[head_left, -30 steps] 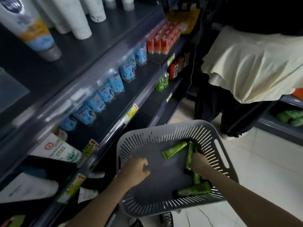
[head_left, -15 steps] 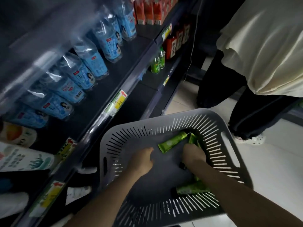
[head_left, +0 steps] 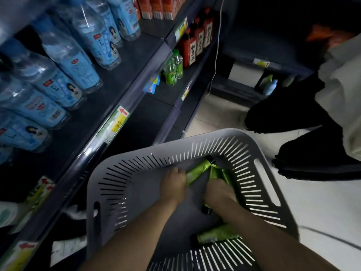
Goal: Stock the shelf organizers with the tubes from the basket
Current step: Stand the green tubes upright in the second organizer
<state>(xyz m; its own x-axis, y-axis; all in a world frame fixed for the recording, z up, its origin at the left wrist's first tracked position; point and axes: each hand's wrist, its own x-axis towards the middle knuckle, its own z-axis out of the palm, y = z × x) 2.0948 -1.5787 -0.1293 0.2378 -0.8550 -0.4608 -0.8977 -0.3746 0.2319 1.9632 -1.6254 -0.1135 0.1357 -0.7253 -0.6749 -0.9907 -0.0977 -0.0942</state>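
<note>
Basket (head_left: 148, 165): grey, slotted walls, standing on the floor just beside the shelving.
Left hand (head_left: 172, 185): inside the basket, fingers touching the flat end of a green tube (head_left: 198, 171); whether the grip is closed cannot be told.
Right hand (head_left: 219, 193): inside the basket, over a cluster of green tubes (head_left: 221, 174); grip state hidden.
Near tube (head_left: 216, 234): lies apart by the near wall, dark cap to the left.
Shelf (head_left: 125, 61): blue-labelled water bottles (head_left: 78, 63) in a row; price tag (head_left: 115, 124) on the edge.
Bystander (head_left: 312, 118): dark trousers, right of the basket.
</note>
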